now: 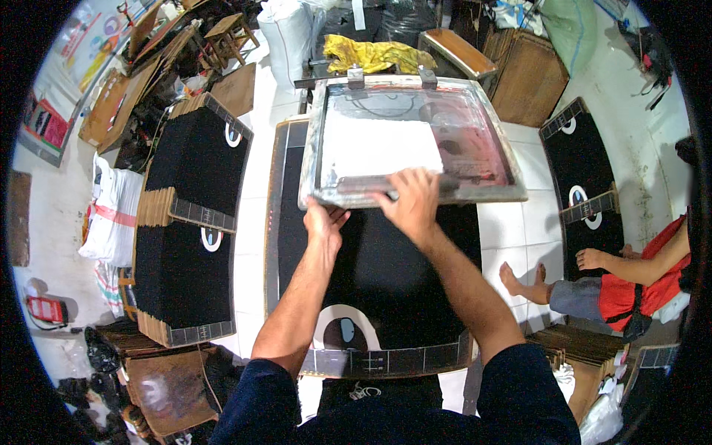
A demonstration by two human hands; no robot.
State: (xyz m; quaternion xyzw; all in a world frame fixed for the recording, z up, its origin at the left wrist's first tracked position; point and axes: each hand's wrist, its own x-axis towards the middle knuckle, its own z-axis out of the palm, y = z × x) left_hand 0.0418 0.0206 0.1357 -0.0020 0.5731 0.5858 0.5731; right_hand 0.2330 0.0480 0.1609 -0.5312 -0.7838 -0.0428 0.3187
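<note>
A screen printing frame (310,159) is raised at its near side over a black printed panel (400,282); two clamps hold its far edge. My left hand (324,222) grips the near left part of the frame from below, fingers curled at its edge. My right hand (415,199) is closed over a dark, bar-shaped squeegee (363,182) lying along the near inside of the frame. White shows across the left of the mesh, with a reddish stain on the right. On the panel's near end is a white ring with a dark, blue-marked centre (347,330).
Stacks of black panels (189,278) stand left, and more panels (586,163) lie right. A seated person in red (638,282) is at the right, legs stretched toward my table. Behind the frame lie a yellow cloth (378,53) and a white sack (288,41).
</note>
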